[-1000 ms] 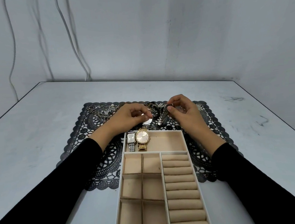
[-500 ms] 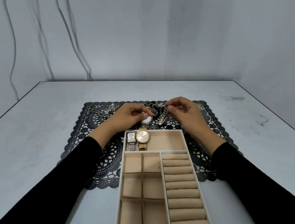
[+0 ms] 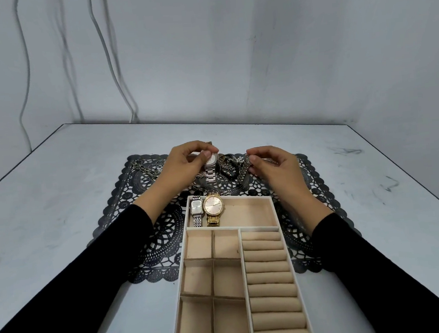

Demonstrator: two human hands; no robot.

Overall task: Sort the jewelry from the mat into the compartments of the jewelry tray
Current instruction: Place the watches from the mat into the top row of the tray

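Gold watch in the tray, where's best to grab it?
Pinch the gold watch by its near band, beside the round case, coming from above and its right. It lies flat, face up; the silver rectangular watch sits close on its left, the jewelry tray is bare to its right, and the narrower band likely leaves fingers room.

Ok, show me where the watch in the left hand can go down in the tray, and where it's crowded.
Free: the wide far compartment's right part, between the gold watch and the tray's right wall; the six small squares left of the ring rolls. Crowded: the mat's far strip, under the jewelry pile.
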